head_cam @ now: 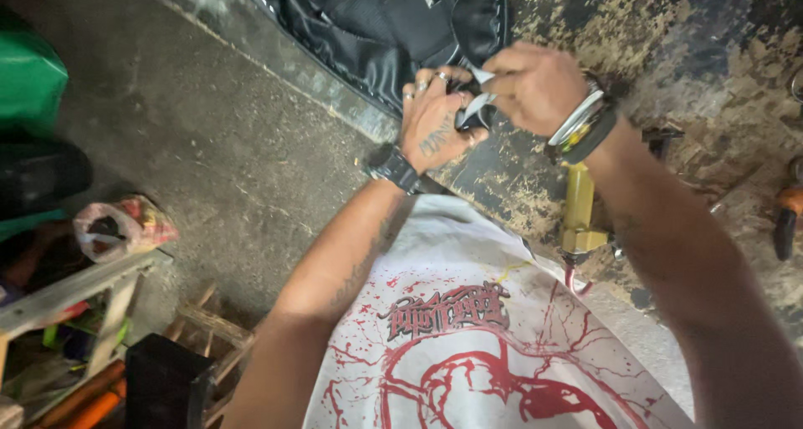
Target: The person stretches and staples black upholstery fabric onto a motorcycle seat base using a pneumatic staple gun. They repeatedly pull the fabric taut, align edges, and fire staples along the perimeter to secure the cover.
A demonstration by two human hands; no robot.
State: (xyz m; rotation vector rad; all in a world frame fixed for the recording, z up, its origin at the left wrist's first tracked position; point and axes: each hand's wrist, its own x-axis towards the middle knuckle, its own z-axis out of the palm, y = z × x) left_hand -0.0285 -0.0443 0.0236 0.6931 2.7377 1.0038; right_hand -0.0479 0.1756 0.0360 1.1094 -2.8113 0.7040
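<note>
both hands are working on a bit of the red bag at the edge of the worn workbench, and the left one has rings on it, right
Not quite: the bag is black, not red, as the head view shows. The rest holds: the left hand, with rings on its fingers, and the right hand both grip a small part of it at the edge of the worn workbench.

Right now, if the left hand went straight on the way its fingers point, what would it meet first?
The left hand points up the picture, so it would probably meet the black bag first. Its fingers already lie at the bag's edge, though depth is unclear.
</note>
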